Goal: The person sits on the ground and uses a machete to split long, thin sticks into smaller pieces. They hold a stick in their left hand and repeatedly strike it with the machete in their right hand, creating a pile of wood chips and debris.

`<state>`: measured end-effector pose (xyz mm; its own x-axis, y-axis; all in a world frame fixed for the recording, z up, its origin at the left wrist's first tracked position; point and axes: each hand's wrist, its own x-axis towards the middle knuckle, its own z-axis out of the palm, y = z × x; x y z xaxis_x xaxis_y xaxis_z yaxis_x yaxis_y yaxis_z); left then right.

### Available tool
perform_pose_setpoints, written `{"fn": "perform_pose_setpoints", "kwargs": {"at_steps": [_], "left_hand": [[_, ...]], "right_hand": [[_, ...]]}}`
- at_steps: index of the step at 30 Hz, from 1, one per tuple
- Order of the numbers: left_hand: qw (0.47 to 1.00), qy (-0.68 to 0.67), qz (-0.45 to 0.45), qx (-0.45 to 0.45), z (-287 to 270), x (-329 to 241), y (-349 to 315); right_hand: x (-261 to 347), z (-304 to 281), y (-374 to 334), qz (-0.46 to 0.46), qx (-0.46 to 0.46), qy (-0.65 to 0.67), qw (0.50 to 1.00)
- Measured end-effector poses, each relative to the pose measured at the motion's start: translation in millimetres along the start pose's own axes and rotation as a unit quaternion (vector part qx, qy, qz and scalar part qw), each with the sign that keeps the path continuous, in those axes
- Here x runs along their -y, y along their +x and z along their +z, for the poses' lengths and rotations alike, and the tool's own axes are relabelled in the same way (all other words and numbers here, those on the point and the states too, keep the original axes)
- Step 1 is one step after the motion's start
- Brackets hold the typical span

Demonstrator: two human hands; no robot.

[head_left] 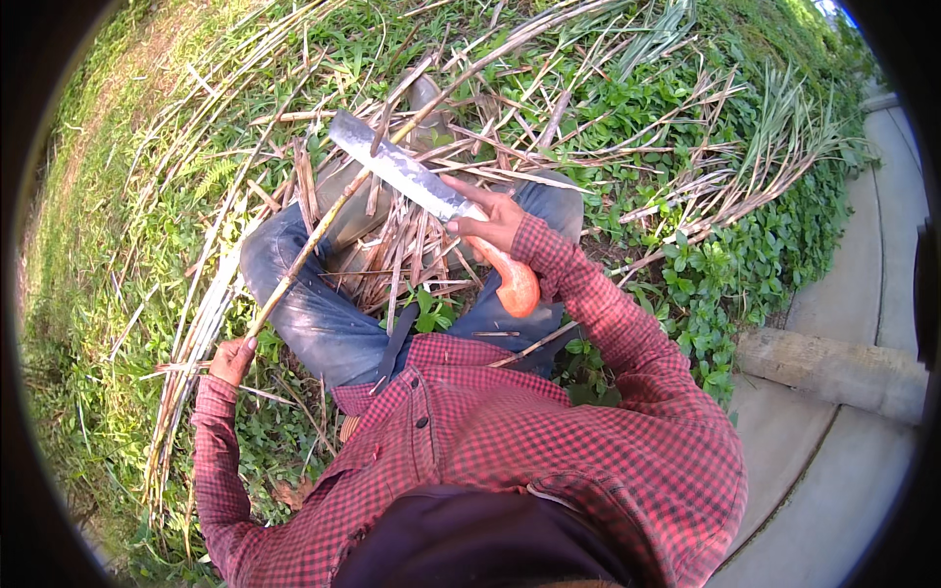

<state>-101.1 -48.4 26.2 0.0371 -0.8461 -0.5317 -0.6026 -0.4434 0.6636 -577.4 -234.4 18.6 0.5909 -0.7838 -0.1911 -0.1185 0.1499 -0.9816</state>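
My right hand (493, 220) is closed round a machete (404, 174) where its orange handle meets the blade. The broad grey blade points up and to the left, over the gap between my bent knees. Down at the left, my left hand (233, 360) grips the lower end of a long, thin yellowish stalk (312, 238). This stalk slants up to the right across my left leg and past the far side of the legs. Blade and stalk cross near the blade's outer part; whether they touch I cannot tell.
Between my legs lies a heap of dry brown peelings (412, 245). A bundle of thin stalks (181, 392) stretches along my left. Cut stalks with green leaves (774, 167) lie at the far right. Beyond them run concrete slabs (814, 470) with a thick round pole (833, 370) across.
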Motion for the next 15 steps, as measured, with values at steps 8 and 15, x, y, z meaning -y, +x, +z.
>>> {"fn": "perform_pose_setpoints", "kwargs": {"at_steps": [8,15], "left_hand": [[0.998,-0.056,0.009,0.003,-7,-9,2],[0.996,-0.066,0.007,-0.066,-11,8,7]], "right_hand": [[-9,-58,30,0.021,-0.244,0.163,0.956],[-28,2,20,-0.032,-0.079,0.047,0.995]]}}
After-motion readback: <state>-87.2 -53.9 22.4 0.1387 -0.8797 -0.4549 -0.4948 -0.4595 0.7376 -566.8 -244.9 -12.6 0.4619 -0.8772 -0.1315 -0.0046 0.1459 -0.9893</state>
